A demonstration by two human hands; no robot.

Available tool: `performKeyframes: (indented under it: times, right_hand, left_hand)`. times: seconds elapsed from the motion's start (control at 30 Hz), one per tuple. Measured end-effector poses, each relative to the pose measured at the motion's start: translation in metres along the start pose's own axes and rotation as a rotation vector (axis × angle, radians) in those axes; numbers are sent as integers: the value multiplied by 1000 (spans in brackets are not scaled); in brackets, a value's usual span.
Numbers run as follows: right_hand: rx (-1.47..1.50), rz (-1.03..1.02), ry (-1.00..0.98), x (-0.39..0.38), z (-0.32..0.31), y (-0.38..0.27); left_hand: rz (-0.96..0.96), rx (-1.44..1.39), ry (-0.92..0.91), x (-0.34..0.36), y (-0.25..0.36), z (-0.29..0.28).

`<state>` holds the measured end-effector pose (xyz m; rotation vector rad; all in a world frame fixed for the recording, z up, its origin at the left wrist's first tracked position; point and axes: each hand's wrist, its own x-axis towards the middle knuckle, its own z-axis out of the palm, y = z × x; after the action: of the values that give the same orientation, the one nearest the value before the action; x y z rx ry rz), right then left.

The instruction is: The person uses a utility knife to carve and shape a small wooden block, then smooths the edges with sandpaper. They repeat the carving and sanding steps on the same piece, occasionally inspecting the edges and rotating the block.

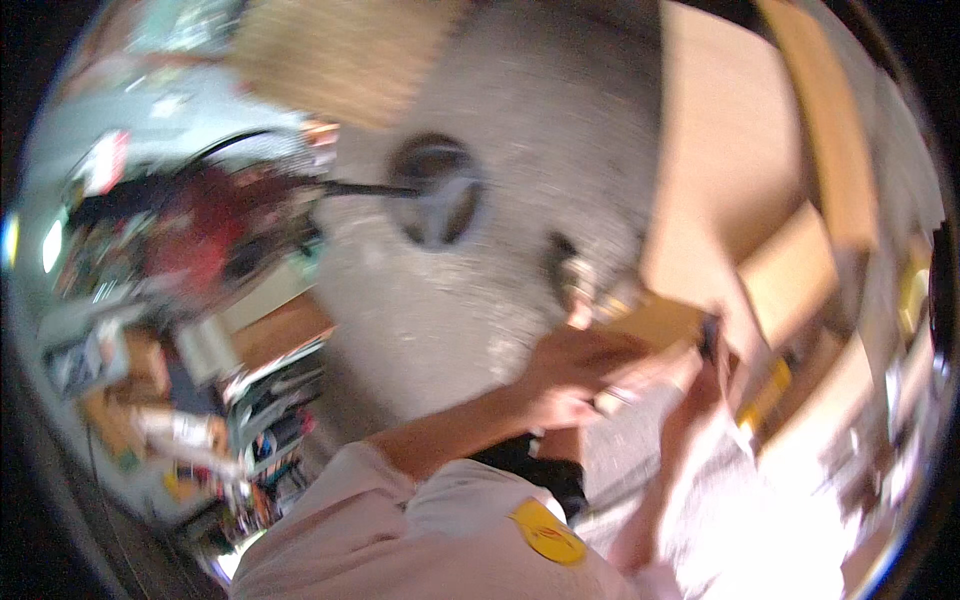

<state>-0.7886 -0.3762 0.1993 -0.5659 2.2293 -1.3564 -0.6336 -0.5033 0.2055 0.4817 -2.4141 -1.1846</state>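
A tan piece (655, 322) with a dark end sits at the lower middle right, blurred by motion. My left hand (560, 380) is closed on it from the left. My right hand (695, 385) grips it near the dark end. A small pale object (612, 398) shows by my left fingers; I cannot make out what it is. Just beyond my hands stand large cardboard panels (725, 130). My foot (575, 285) shows on the floor above my left hand.
A dark round base (437, 222) with a pole lies on the concrete floor (540, 140). A red and black machine (200, 230) and cluttered boxes (270, 335) are at the left. A corrugated tan sheet (335, 55) is at the top; more cardboard (820, 400) leans at the right.
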Motion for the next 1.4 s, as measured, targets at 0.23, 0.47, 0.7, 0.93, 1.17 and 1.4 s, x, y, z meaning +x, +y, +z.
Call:
performKeyframes:
  times: [0.23,0.47,0.7,0.93,1.17,1.4]
  right_hand:
    - [-528,-283,-128,-18,-21,-25]
    - [-662,-211,137,36,-54,14]
    - [-651,-386,-63,17,-31,29]
    - [-776,-320,362,60,-80,26]
    - [-287,-365,-67,-2,-51,24]
    - [-320,-402,-132,-27,-30,28]
  left_hand:
    - [55,122,55,27,9,5]
    - [15,91,63,13,6,-1]
    - [40,76,87,6,-1,2]
    - [144,-54,223,-21,-13,21]
    - [199,8,155,-18,-11,30]
    - [182,20,119,-22,-15,29]
